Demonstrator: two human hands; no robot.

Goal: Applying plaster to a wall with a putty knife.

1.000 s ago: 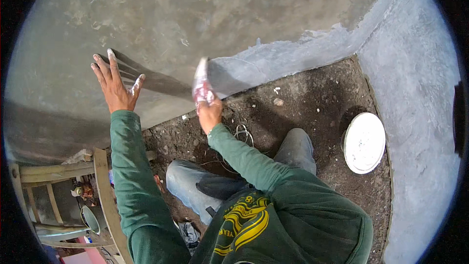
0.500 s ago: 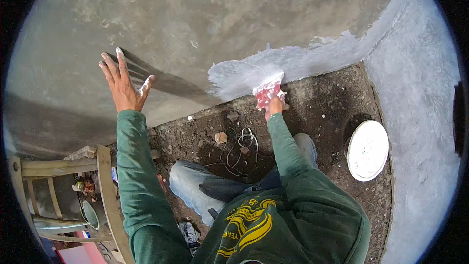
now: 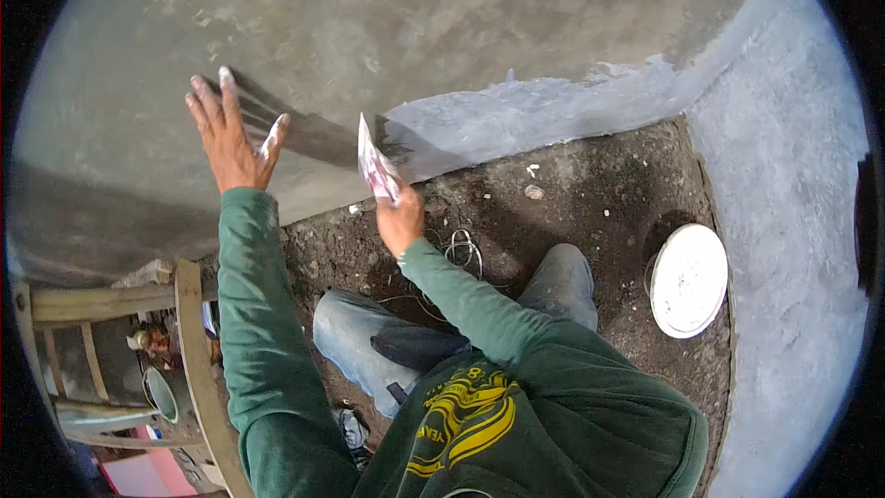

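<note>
My right hand (image 3: 401, 221) grips a red putty scraper (image 3: 376, 166) smeared with white putty. Its blade tip points up at the brownish-grey cement wall (image 3: 442, 18), by the left end of a pale putty strip (image 3: 516, 115) along the wall's foot. Whether the blade touches the wall I cannot tell. To the left, my left hand (image 3: 230, 143) is raised with fingers spread and nothing in it, white putty on its thumb and fingertips. Its shadow falls on the wall, and contact is unclear.
A round white tub or lid (image 3: 688, 281) sits on the dirt floor (image 3: 636, 184) at right, near the pale grey side wall (image 3: 784, 175). Looped cable (image 3: 464, 254) lies between my knees and the wall. A wooden frame (image 3: 189, 314) stands at lower left, with a bucket (image 3: 161, 395) beyond.
My right hand has swept the scraper leftward from the middle of the putty strip to its left end, turning the blade edge-on. My left hand has shifted slightly upward, still spread.
</note>
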